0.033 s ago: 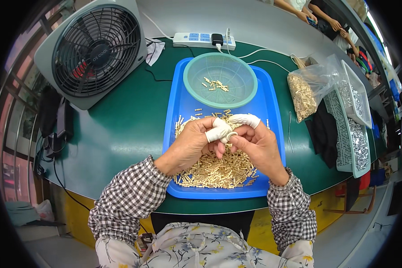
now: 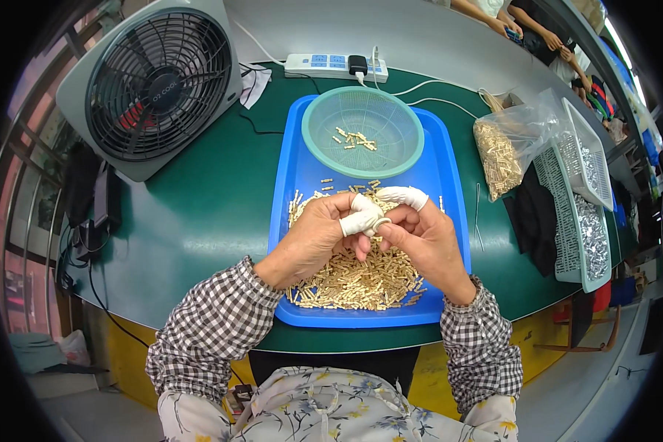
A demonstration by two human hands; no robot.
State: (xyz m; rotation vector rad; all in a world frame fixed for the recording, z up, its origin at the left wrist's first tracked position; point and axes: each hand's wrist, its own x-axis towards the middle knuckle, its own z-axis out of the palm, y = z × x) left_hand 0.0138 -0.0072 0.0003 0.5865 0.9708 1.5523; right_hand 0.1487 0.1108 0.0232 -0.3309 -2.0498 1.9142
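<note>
My left hand (image 2: 319,225) and my right hand (image 2: 423,234) meet over a heap of small brass-coloured metal pins (image 2: 361,282) in a blue tray (image 2: 286,318). White rubber finger cots cover fingers of my left hand and the index finger of my right. Between the hands is a white finger cot with a rolled rim (image 2: 379,224). My right thumb and fingers pinch at that rim, and the closed fingers of my left hand press against it. Which finger it sits on is hard to make out. Neither hand touches the pins.
A green mesh basket (image 2: 317,151) with several pins stands at the tray's far end. To the left is a grey fan (image 2: 166,90); behind, a power strip (image 2: 313,62). At right lie tweezers (image 2: 478,214), a bag of pins (image 2: 499,158), a black cloth (image 2: 535,225) and baskets of silvery parts (image 2: 591,239).
</note>
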